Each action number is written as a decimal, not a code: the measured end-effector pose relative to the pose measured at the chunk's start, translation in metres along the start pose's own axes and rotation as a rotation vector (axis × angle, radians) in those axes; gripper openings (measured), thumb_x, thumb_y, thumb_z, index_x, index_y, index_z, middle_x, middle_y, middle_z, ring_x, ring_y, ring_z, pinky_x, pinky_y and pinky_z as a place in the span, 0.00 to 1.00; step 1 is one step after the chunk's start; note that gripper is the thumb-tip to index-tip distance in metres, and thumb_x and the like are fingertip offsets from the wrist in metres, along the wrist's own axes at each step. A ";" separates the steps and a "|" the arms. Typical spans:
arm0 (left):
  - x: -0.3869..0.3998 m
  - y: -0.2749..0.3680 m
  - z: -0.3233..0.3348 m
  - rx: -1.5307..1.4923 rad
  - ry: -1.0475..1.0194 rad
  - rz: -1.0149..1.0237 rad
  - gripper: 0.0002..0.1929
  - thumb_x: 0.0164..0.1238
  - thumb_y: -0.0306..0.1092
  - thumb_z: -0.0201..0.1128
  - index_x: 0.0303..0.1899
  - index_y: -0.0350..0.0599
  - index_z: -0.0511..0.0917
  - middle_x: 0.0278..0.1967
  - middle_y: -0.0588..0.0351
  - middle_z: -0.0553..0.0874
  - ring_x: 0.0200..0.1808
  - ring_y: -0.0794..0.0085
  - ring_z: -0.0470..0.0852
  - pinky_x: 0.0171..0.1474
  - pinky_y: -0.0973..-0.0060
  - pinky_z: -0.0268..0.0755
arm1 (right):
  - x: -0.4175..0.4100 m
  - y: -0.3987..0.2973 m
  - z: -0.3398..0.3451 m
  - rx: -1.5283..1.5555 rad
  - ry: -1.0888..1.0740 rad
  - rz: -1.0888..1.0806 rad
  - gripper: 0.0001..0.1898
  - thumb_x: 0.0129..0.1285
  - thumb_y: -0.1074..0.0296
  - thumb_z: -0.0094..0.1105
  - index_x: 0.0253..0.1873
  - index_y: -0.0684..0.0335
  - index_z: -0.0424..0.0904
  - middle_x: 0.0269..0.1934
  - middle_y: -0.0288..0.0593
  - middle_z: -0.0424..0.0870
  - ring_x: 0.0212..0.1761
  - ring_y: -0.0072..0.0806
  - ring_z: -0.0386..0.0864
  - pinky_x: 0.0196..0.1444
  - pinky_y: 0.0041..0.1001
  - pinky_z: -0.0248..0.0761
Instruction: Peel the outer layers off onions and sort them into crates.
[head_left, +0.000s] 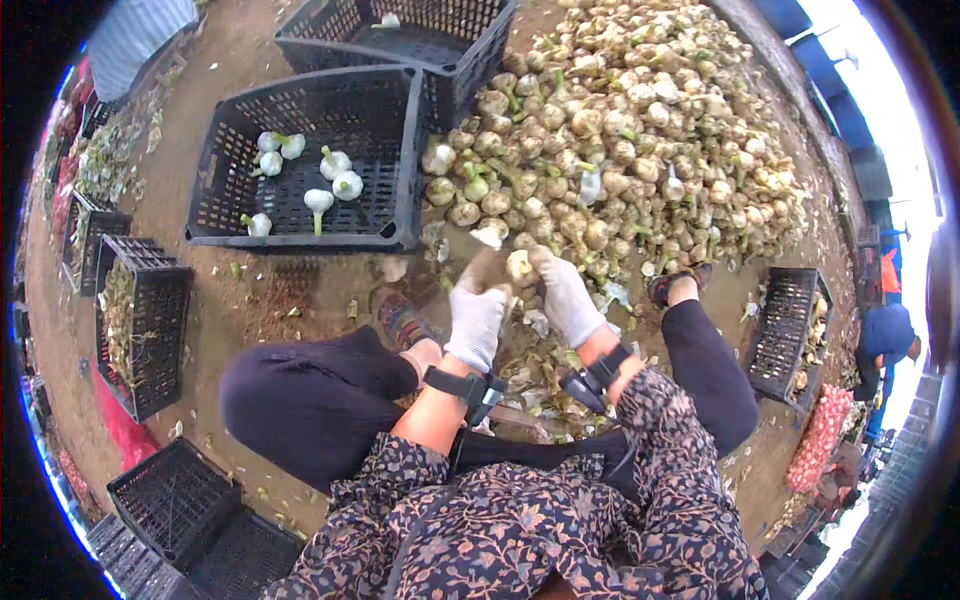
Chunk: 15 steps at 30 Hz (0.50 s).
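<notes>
My left hand (480, 307), in a white knit glove with a soiled front, has its fingers bent at the near edge of a large heap of garlic bulbs (600, 150). Close to its right, my right hand (561, 289), gloved too, has its fingers around a yellowish-white garlic bulb (520, 266). The left fingers are at or near the same bulb; whether they grip it I cannot tell. Beyond my left hand stands a black plastic crate (300, 241) with several clean white garlic bulbs (318, 200) inside. Loose peelings (536, 375) lie below my hands.
Another black crate (442, 71) stands behind the first. Crates with garlic stand at the left (161, 322) and right (784, 330), and an open black crate (176, 495) lies lower left. A filled red mesh sack (819, 439) and a person in blue (887, 334) are far right.
</notes>
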<state>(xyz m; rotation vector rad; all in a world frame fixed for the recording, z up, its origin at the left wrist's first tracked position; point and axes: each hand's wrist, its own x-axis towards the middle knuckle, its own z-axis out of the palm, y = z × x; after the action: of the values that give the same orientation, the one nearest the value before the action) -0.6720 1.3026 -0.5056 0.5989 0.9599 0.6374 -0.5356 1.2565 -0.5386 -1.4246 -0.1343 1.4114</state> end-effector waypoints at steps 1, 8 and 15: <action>-0.007 -0.004 0.007 0.025 -0.168 0.125 0.29 0.59 0.18 0.57 0.65 0.37 0.67 0.54 0.54 0.79 0.50 0.74 0.79 0.52 0.79 0.73 | -0.018 -0.005 -0.001 0.037 0.038 -0.016 0.17 0.69 0.53 0.54 0.45 0.62 0.81 0.32 0.35 0.82 0.23 0.21 0.77 0.25 0.23 0.71; -0.048 -0.001 0.036 0.040 -0.461 0.326 0.21 0.63 0.26 0.62 0.58 0.37 0.72 0.49 0.55 0.82 0.48 0.74 0.80 0.52 0.76 0.74 | -0.124 -0.023 -0.010 -0.263 0.165 -0.611 0.16 0.73 0.61 0.49 0.52 0.69 0.78 0.43 0.34 0.82 0.43 0.19 0.76 0.48 0.21 0.69; -0.078 0.016 0.036 -0.143 -0.525 0.073 0.24 0.62 0.29 0.63 0.58 0.37 0.67 0.45 0.51 0.83 0.42 0.68 0.84 0.38 0.75 0.78 | -0.181 -0.034 -0.022 -0.310 0.268 -0.837 0.20 0.62 0.78 0.47 0.59 0.73 0.73 0.50 0.48 0.82 0.50 0.28 0.78 0.57 0.23 0.67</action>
<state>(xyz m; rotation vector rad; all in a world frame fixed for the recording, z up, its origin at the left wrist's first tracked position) -0.6766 1.2506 -0.4356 0.6338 0.4002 0.5678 -0.5521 1.1311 -0.4028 -1.5274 -0.7111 0.5199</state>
